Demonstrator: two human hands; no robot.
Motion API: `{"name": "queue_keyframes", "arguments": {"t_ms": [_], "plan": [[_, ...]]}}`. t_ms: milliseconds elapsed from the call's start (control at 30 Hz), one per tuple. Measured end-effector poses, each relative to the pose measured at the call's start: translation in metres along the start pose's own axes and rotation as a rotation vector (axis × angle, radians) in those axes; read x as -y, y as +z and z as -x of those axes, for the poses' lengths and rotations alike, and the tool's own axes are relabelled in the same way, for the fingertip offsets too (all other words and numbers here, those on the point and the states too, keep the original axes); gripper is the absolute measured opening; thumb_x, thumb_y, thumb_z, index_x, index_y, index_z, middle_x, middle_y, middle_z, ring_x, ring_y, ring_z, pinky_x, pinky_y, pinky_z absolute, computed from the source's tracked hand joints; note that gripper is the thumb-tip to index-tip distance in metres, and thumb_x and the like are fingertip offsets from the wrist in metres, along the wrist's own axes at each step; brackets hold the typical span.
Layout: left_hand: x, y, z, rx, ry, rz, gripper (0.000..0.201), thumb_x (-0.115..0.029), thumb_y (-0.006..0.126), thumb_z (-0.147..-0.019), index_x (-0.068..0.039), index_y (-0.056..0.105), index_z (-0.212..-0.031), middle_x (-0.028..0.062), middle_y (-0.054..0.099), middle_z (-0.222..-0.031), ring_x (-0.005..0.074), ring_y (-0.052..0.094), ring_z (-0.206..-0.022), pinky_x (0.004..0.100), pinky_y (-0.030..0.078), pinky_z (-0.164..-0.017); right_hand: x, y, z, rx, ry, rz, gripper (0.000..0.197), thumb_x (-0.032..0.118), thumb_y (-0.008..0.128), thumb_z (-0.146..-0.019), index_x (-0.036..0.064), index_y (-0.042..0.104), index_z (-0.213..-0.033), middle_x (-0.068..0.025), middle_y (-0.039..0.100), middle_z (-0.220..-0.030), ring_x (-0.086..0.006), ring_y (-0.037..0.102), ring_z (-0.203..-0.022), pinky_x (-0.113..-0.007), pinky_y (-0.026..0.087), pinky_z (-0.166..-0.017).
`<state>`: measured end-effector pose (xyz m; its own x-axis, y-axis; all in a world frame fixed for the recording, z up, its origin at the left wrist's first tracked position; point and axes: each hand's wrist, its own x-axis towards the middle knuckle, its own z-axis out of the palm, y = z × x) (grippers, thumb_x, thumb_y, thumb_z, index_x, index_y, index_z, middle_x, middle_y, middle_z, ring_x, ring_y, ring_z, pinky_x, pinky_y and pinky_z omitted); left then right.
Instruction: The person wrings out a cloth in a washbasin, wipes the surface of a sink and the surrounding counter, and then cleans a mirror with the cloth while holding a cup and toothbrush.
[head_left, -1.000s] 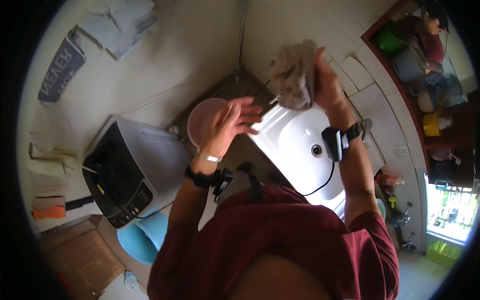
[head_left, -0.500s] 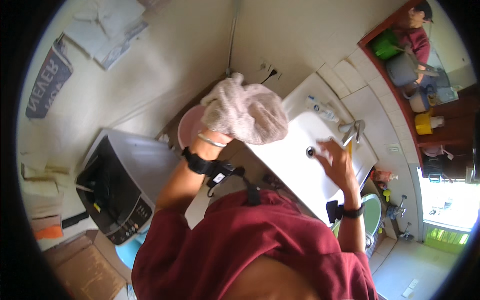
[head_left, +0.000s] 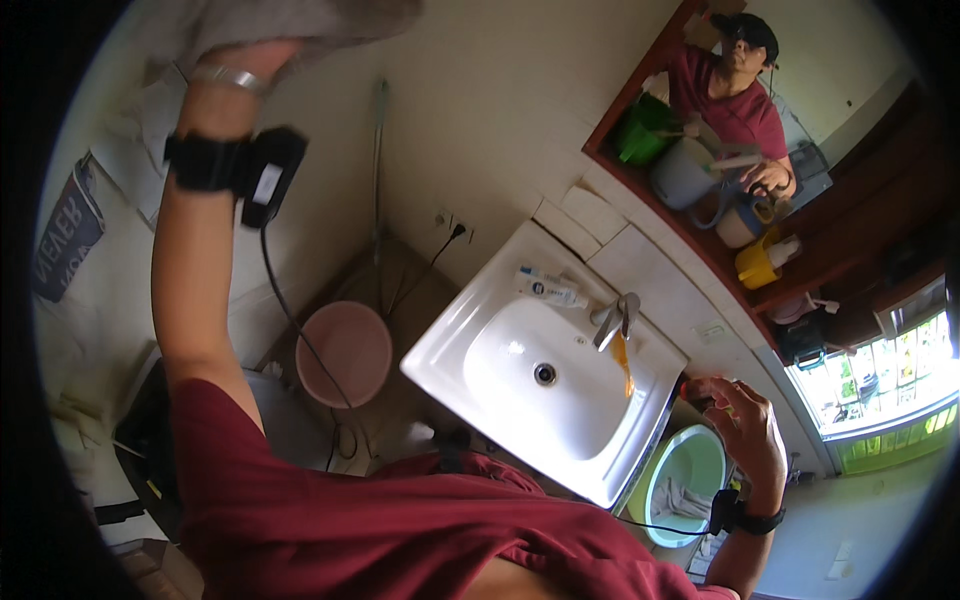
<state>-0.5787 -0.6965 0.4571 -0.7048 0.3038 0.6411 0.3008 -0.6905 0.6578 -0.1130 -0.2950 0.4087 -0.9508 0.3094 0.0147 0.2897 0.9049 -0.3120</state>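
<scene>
At the upper left my left arm is raised, and my left hand (head_left: 268,62) holds up a greyish towel (head_left: 345,22). The towel hides most of its fingers and is partly cut off by the picture's rim. My right hand (head_left: 748,425) hovers beyond the right edge of the white sink (head_left: 455,345), fingers bent and apart, with nothing seen in it. Close to its fingertips is a small reddish thing (head_left: 684,388), mostly hidden. Below that hand stands a pale green basin (head_left: 655,480) with a grey cloth (head_left: 685,500) inside.
A metal faucet (head_left: 617,320) and a white tube (head_left: 550,288) sit on the sink's rim. Left of the sink a pink basin (head_left: 345,350) stands on the floor. A black cable (head_left: 290,305) hangs from my left wrist. Along the right wall runs a mirror shelf with containers, including a yellow one (head_left: 757,263).
My left hand has swung up and left with the towel, away from the sink. My right hand has gone from over the sink to its right side. The view has turned.
</scene>
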Motion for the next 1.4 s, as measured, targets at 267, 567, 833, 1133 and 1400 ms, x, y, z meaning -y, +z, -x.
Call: {"name": "queue_keyframes", "arguments": {"t_ms": [267, 567, 833, 1133, 1400], "plan": [[0.047, 0.103, -0.139, 0.162, 0.175, -0.169, 0.039, -0.033, 0.051, -0.097, -0.010, 0.051, -0.129, 0.0071, 0.056, -0.126, 0.0235, 0.054, -0.115, 0.0389, 0.044, -0.098, 0.018, -0.050, -0.002, -0.160, -0.029, 0.265, 0.035, 0.001, 0.072, -0.076, -0.0010, 0.066, -0.110, -0.0159, 0.068, -0.094, -0.0293, 0.066, -0.082, -0.038, 0.053, -0.074], [0.168, 0.223, -0.268, 0.441, 0.353, -0.229, 0.035, -0.030, 0.052, -0.095, -0.009, 0.053, -0.123, 0.0071, 0.058, -0.119, 0.0224, 0.055, -0.108, 0.0377, 0.045, -0.093, 0.045, -0.041, -0.063, -0.129, 0.225, 0.218, 0.031, 0.006, 0.074, -0.080, -0.0018, 0.067, -0.109, -0.0176, 0.068, -0.094, -0.0305, 0.068, -0.081, -0.038, 0.055, -0.070], [0.325, 0.284, -0.229, 0.711, 0.253, -0.200, 0.031, -0.028, 0.053, -0.093, -0.009, 0.055, -0.118, 0.0071, 0.059, -0.113, 0.0215, 0.057, -0.103, 0.0367, 0.046, -0.087, 0.054, -0.018, -0.094, -0.098, 0.419, 0.201, 0.031, 0.008, 0.076, -0.081, -0.0020, 0.068, -0.109, -0.0174, 0.070, -0.096, -0.0309, 0.069, -0.084, -0.040, 0.055, -0.074], [0.411, 0.223, -0.101, 0.751, 0.063, -0.063, 0.027, -0.025, 0.055, -0.091, -0.009, 0.058, -0.112, 0.0070, 0.061, -0.105, 0.0204, 0.058, -0.097, 0.0354, 0.048, -0.082, 0.051, 0.003, -0.117, -0.107, 0.428, 0.151, 0.030, 0.006, 0.074, -0.082, -0.0007, 0.068, -0.110, -0.0173, 0.071, -0.100, -0.0337, 0.068, -0.088, -0.039, 0.055, -0.077], [0.426, 0.172, -0.019, 0.672, -0.033, -0.028, 0.023, -0.022, 0.056, -0.089, -0.008, 0.060, -0.107, 0.0070, 0.062, -0.099, 0.0194, 0.060, -0.091, 0.0344, 0.049, -0.076, 0.021, 0.040, -0.122, -0.052, 0.342, 0.045, 0.028, 0.010, 0.074, -0.084, 0.0004, 0.067, -0.110, -0.0172, 0.070, -0.102, -0.0326, 0.068, -0.087, -0.039, 0.053, -0.078]]}}
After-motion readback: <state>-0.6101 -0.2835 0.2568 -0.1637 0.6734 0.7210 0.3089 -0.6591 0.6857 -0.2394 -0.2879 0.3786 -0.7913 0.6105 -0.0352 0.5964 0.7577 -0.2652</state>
